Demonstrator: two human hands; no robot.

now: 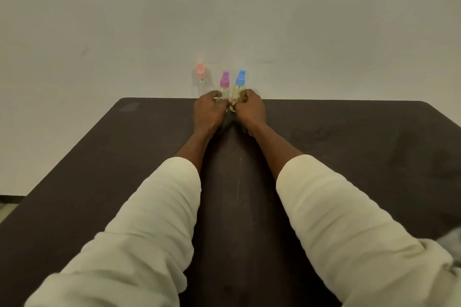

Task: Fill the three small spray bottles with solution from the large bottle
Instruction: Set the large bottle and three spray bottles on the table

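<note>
Three small clear spray bottles stand at the far edge of the dark table [99, 157]. The orange-capped bottle [200, 77] is furthest left and stands free. My left hand [209, 109] grips the body of the purple-capped bottle [224, 82]. My right hand [249, 108] grips the blue-capped bottle [240, 80], whose body looks yellowish. Both bottles stand upright, close together, with their lower parts hidden by my fingers. No large bottle is in view.
A plain pale wall [224, 20] rises right behind the table's far edge. My cream sleeves [149, 219] cover both forearms across the table's middle. A grey object [451, 239] shows at the right edge.
</note>
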